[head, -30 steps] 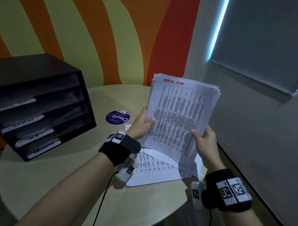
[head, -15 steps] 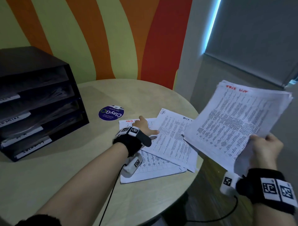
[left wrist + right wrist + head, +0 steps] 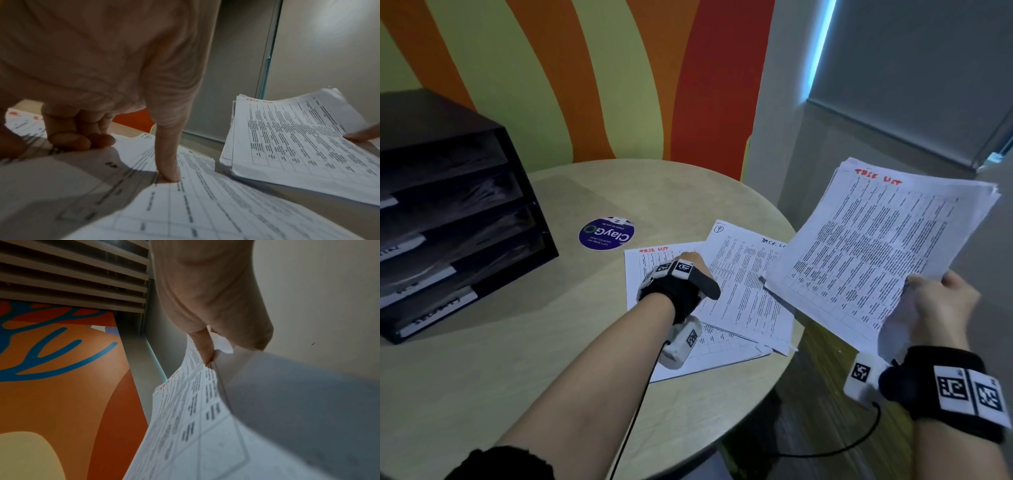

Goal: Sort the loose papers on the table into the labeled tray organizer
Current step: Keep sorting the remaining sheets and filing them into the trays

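Observation:
My right hand [image 3: 935,301] grips a thick stack of printed "task list" papers [image 3: 876,257] by its near corner, held in the air beyond the table's right edge. The right wrist view shows the thumb [image 3: 205,345] clamped on top of the stack [image 3: 195,418]. My left hand [image 3: 693,263] rests on the loose sheets lying on the table. Its thumb [image 3: 168,170] presses the left edge of the top sheet [image 3: 746,284], while the bent fingers [image 3: 82,141] touch the red-headed sheet [image 3: 650,260] beneath. The black tray organizer [image 3: 448,205] with white labels stands at the left.
A round purple sticker [image 3: 606,233] lies on the round beige table [image 3: 551,359] between the organizer and the sheets. A striped wall stands behind the table, and a grey wall with a window blind [image 3: 911,68] is at the right. A cable hangs from each wrist.
My left hand let go of the stack and dropped onto the sheets on the table. My right hand swung the stack out to the right, past the table edge.

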Motion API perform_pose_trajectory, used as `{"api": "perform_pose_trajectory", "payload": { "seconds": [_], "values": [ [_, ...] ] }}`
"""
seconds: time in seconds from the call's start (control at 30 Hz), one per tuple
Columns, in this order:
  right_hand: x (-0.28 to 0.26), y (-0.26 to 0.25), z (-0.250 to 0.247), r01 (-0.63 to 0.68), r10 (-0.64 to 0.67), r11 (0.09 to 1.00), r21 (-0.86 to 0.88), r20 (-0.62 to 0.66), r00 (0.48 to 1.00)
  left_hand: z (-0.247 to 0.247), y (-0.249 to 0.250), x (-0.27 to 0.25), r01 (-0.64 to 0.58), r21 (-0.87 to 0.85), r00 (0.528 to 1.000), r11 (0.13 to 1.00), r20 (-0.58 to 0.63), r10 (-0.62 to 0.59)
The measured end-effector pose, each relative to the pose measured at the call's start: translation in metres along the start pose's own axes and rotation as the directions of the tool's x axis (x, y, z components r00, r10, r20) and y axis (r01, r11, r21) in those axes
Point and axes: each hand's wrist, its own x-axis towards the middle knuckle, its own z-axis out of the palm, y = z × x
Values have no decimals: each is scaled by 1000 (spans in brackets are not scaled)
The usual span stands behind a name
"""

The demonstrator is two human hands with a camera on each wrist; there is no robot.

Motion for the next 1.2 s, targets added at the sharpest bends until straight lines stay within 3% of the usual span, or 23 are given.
{"api": "perform_pose_trajectory", "payload": {
  "seconds": [0.2, 0.3, 0.37, 0.5, 0.63, 0.77, 0.97, 1.1, 1.2],
  "values": [
    [-9, -7, 2, 24, -25, 1000, 11, 41, 999, 2, 2, -6, 21, 5, 999, 1000, -51, -20],
    [-10, -9, 3, 16, -16, 1000, 0, 57, 998, -2, -3, -1, 23, -78, 985, 997, -168, -36],
    [-11, -10, 4, 18, -18, 1000, 3, 67, 998, -7, -15, 3, -8, -228, 965, 974, -256, -52],
    [-18, -11, 8, 16, -17, 1000, 5, 118, 993, -25, -52, 10, -173, -555, 897, 814, -431, -103],
    [-27, -10, 21, 9, -9, 1000, 2, 181, 983, -65, -69, -9, -299, -723, 843, 623, -506, -183],
    [-36, -13, 32, 2, -10, 999, 32, 241, 971, -89, -67, -33, -383, -782, 856, 492, -501, -128],
    [-56, -25, 47, 9, -63, 988, 152, 354, 933, -77, -35, -46, -360, -769, 913, 528, -406, 31],
    [-75, -34, 59, 51, -152, 973, 227, 453, 879, -59, -10, -49, -362, -747, 923, 558, -372, 101],
    [-84, -37, 67, 74, -200, 956, 284, 448, 871, -50, 0, -50, -390, -737, 907, 552, -410, 94]
  ]
}}
